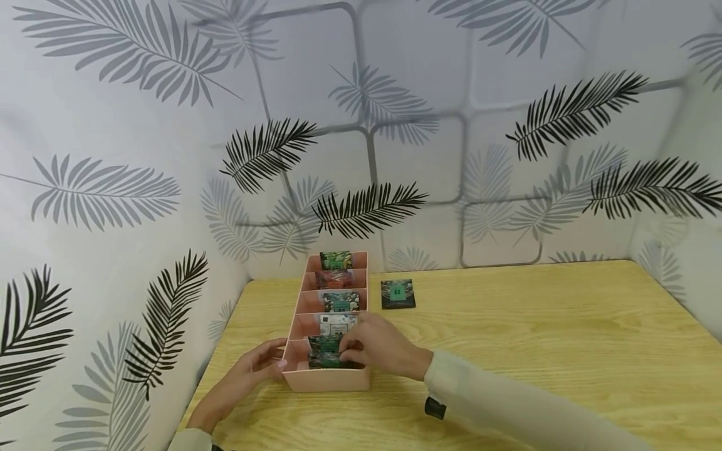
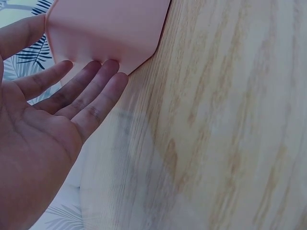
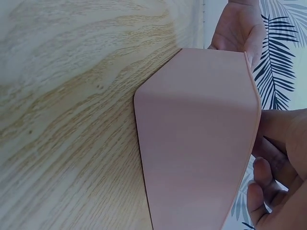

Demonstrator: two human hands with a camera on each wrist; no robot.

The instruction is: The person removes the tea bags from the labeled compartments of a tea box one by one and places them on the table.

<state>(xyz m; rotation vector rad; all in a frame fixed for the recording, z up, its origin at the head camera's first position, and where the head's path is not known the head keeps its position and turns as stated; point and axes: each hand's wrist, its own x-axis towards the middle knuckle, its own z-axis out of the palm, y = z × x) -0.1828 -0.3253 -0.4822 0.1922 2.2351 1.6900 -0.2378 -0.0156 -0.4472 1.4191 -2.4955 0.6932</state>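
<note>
A long pink divided box [image 1: 327, 380] stands on the table, its compartments in a row running away from me. My left hand [image 1: 251, 373] holds its near left corner; in the left wrist view the fingertips [image 2: 112, 67] press the outer wall and the thumb passes over the rim. My right hand [image 1: 383, 344] reaches over the right rim and pinches a dark green sachet [image 1: 323, 360] in the nearest compartment. In the right wrist view the box wall [image 3: 192, 143] hides those fingertips. A similar dark sachet [image 1: 323, 343] stands just behind, with a white sachet [image 1: 336, 324] beyond.
Farther compartments hold a dark floral sachet [image 1: 340, 302], a red sachet [image 1: 334, 279] and a green sachet [image 1: 335, 260]. One black sachet with a green label [image 1: 398, 294] lies on the wooden table [image 1: 536, 326], right of the box. A leaf-patterned wall [image 1: 417, 156] rises behind.
</note>
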